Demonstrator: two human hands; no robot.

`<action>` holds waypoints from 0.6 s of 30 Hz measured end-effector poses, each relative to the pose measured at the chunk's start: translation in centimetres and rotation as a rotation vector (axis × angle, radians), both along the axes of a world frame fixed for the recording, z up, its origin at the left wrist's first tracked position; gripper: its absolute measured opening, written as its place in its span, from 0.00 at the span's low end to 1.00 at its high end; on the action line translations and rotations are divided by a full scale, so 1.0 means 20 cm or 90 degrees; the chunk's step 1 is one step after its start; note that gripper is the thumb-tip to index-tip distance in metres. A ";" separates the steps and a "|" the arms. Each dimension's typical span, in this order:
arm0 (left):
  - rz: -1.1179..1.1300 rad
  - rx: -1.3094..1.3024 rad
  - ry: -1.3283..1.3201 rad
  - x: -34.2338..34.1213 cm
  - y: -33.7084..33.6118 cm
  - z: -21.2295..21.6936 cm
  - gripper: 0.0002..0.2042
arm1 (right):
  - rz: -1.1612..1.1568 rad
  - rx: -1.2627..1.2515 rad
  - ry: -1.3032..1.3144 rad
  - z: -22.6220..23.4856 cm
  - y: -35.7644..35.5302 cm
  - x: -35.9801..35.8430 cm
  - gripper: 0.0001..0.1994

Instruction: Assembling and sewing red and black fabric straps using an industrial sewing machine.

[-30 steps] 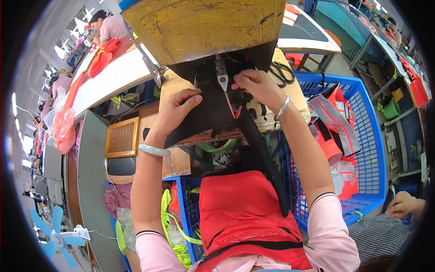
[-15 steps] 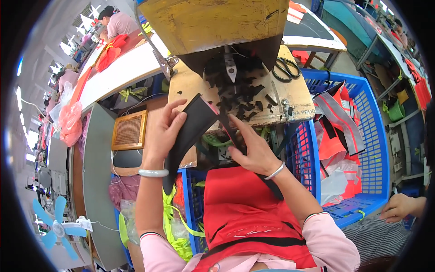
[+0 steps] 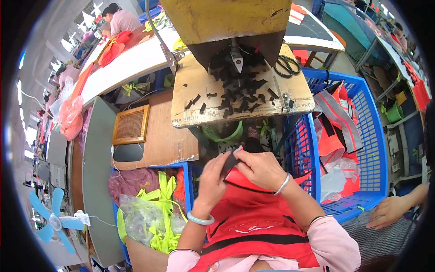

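Just above my lap, both hands close on a black fabric piece. My left hand pinches its left side, and my right hand grips the upper edge with thumb and fingers. Much of the piece is hidden behind the hands. Beneath them spreads the red apron with black trim. Beyond the hands is a worn wooden worktop strewn with black scraps. Over it hangs the yellow machine head, with a pointed metal tip.
Black-handled scissors lie at the worktop's right. A blue basket holds orange and grey pieces. Another person's hand is at the right. Left are neon-yellow strips, a wood-framed grille and a blue fan. A green basket sits below.
Both hands have come down from the worktop's front edge toward my lap and closer together, bringing the black fabric piece along. It was spread out long and now is bunched between the fingers.
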State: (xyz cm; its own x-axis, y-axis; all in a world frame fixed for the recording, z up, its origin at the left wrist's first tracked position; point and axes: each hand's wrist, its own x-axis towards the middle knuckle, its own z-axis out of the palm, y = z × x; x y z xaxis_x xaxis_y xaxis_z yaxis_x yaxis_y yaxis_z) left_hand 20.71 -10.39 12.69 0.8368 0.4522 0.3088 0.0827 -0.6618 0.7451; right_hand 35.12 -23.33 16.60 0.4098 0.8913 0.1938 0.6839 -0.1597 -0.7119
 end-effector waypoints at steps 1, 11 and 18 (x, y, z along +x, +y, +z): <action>-0.020 0.012 -0.015 0.00 0.05 0.05 0.29 | -0.001 0.001 -0.002 0.10 0.00 0.02 0.10; -0.302 0.204 0.279 0.43 0.52 0.67 0.16 | 0.030 0.026 -0.195 0.43 -0.01 0.52 0.11; -0.394 -0.016 0.535 0.83 0.79 0.69 0.20 | 0.065 -0.150 0.008 0.38 0.20 0.88 0.17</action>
State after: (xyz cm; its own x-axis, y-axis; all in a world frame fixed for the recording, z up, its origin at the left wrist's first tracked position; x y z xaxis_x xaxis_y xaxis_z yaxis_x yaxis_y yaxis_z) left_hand 37.24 5.36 26.43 0.8654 -0.1310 -0.4836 0.2325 -0.7501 0.6191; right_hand 52.74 -19.40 24.12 0.3164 0.9482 -0.0285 0.6965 -0.2525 -0.6716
